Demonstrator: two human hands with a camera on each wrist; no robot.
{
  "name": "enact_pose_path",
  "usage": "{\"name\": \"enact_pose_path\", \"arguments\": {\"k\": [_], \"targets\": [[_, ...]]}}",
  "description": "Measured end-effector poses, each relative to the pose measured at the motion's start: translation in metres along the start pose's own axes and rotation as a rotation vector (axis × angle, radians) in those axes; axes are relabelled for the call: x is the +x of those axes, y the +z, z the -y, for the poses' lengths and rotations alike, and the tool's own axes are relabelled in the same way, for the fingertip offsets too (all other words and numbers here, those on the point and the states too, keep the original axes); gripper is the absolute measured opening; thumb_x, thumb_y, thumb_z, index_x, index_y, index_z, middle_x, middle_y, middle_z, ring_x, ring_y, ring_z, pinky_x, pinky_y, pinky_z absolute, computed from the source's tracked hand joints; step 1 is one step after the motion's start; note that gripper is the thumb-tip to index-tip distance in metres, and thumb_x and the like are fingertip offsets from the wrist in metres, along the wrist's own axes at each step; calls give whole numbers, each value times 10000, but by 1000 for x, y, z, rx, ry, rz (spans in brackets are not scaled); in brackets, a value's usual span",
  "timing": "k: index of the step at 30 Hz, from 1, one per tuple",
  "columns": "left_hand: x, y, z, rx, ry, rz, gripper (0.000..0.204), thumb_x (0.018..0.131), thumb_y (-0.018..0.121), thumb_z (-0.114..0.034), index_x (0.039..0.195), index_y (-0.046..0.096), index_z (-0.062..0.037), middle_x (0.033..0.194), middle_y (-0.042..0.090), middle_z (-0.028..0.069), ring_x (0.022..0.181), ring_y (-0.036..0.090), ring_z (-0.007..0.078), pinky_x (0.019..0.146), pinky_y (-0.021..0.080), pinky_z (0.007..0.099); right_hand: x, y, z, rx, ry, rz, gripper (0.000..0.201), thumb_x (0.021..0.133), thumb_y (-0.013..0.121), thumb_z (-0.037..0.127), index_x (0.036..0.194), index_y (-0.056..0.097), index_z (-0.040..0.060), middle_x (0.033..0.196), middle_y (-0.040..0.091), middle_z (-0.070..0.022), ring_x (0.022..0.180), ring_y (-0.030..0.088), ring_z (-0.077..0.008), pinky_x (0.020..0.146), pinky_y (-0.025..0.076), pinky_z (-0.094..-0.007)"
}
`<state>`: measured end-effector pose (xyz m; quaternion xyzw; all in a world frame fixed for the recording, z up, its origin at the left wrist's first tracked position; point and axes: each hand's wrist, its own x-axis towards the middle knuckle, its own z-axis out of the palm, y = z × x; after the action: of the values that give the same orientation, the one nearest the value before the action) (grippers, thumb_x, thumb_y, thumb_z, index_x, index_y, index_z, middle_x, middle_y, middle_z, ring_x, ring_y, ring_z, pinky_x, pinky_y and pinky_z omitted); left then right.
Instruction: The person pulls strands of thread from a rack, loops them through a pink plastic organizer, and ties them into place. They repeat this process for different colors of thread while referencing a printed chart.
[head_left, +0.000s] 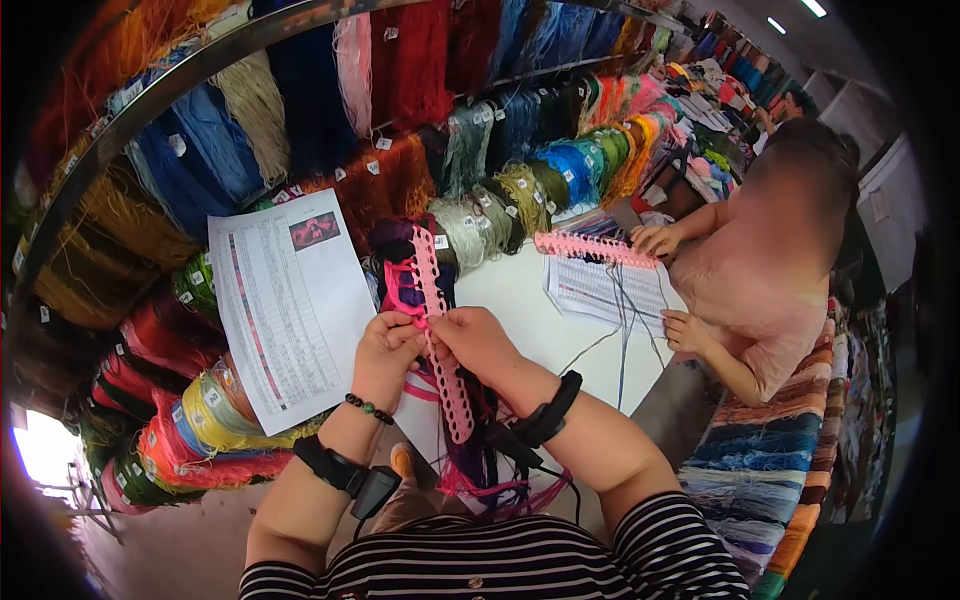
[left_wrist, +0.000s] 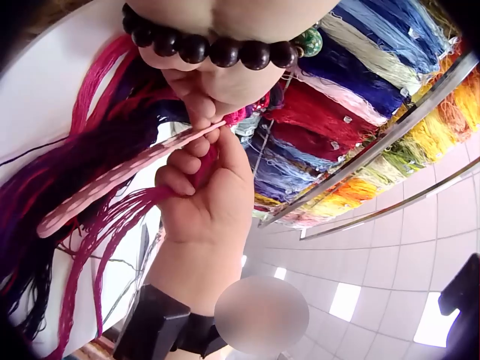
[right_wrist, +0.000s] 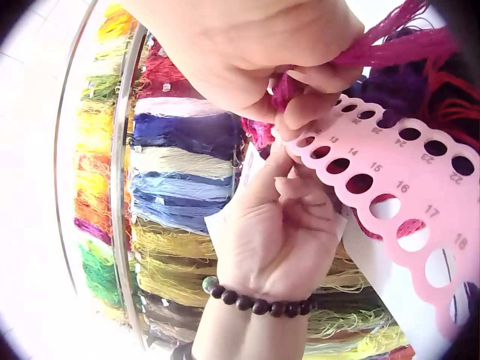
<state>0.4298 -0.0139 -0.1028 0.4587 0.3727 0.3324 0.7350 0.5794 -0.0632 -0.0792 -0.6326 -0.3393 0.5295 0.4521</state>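
A long pink thread organizer board (head_left: pixel 455 395) with scalloped edges and numbered holes (right_wrist: pixel 420 191) stretches between my hands over the white table. My left hand (head_left: pixel 387 350) pinches the board's edge between thumb and fingers, beside a small magenta knot of thread. My right hand (head_left: pixel 480 345) curls its fingers around a bundle of magenta embroidery thread (right_wrist: pixel 394 49), right by the same edge. The thread's loose ends (left_wrist: pixel 135 206) trail down from this hand. Purple, dark and pink strands (head_left: pixel 395 285) are looped along the board's far part and hang below it.
A printed colour chart (head_left: pixel 275 320) stands on the left against yarn skeins. On the right, another person (head_left: pixel 750 290) handles a second pink board (head_left: pixel 590 247) over printed sheets on the white table (head_left: pixel 505 290). Racks of coloured skeins (head_left: pixel 410 60) surround the table, under a metal rail (head_left: pixel 190 85).
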Motion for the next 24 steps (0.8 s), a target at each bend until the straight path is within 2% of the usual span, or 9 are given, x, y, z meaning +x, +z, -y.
{"name": "enact_pose_path", "arguments": {"k": [2, 5, 8, 17, 20, 24], "targets": [[-1, 2, -5, 23, -21, 3, 282, 870, 594, -21, 1115, 464, -71, 920, 670, 20, 737, 624, 63, 537, 399, 143, 0, 1, -1, -31, -11, -16, 320, 922, 545, 261, 722, 613, 21, 613, 585, -39, 511, 535, -111, 475, 427, -245], [0, 2, -6, 39, -25, -5, 286, 861, 612, -32, 1102, 459, -47, 876, 659, 27, 714, 613, 82, 562, 454, 187, -1, 2, 3, -93, -23, -19, 328, 921, 539, 260, 720, 612, 11, 609, 590, -46, 507, 547, -117, 474, 440, -250], [1, 3, -6, 86, -31, -10, 284, 866, 613, -41, 1103, 458, -44, 871, 659, 33, 712, 621, 87, 569, 465, 189, -5, 3, 12, -188, -19, -44, 337, 918, 534, 255, 715, 612, -2, 610, 603, -60, 514, 565, -127, 484, 454, -255], [4, 0, 2, 93, 39, -12, 259, 871, 597, -12, 1088, 456, -29, 850, 653, 44, 714, 628, 96, 592, 487, 203, 2, 6, 5, -341, -138, -94, 341, 904, 523, 233, 675, 609, -5, 586, 611, -67, 508, 575, -145, 500, 459, -284], [4, 0, 2, 75, 41, -12, 254, 868, 597, -4, 1078, 455, -28, 821, 643, 37, 703, 620, 91, 589, 484, 200, 0, 7, 7, -376, -144, -97, 392, 904, 472, 263, 639, 607, 8, 574, 612, -112, 566, 613, -255, 600, 478, -375], [5, 2, 3, 97, 78, -24, 235, 865, 569, 40, 1053, 444, -27, 767, 626, 30, 640, 593, 80, 552, 457, 180, 4, 9, -2, -480, -204, -151, 394, 908, 474, 281, 659, 607, 5, 610, 617, -130, 589, 616, -285, 606, 476, -394]]}}
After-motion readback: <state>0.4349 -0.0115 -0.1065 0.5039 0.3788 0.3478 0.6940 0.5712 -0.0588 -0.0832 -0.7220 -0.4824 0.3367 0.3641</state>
